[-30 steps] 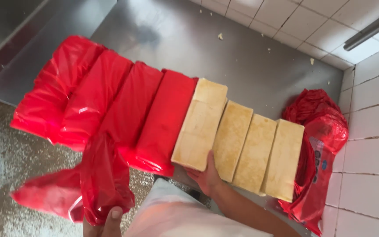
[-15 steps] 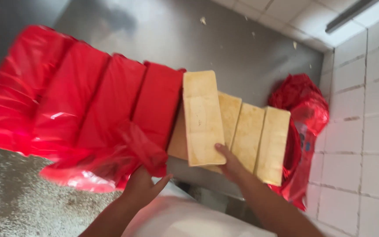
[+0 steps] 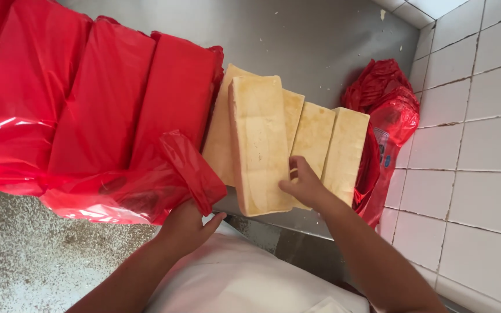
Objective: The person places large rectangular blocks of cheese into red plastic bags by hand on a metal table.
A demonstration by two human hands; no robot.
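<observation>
Nearest the camera, the left hand pinches the loose corner of a thin red plastic bag, fingers closed around the film where it bunches just above the palm. To the right of it, the right hand rests its fingers on the near end of a long pale-yellow rectangular block, thumb and fingertips closed against the block's lower right edge; the block lies raised and slightly askew on top of its neighbours.

Just beyond and to the right of the right hand, three more pale-yellow rectangular blocks lie side by side, touching one another, and a fourth shows partly under the held block on its left. Beyond the left hand, long blocks wrapped in red plastic sit in a row, pressed together, running away to the left. All rest on a grey metal worktop, bare at its far side.

Farther right of the right hand, a crumpled red plastic bag lies against a white tiled wall. Left of the left hand, a speckled grey floor shows.
</observation>
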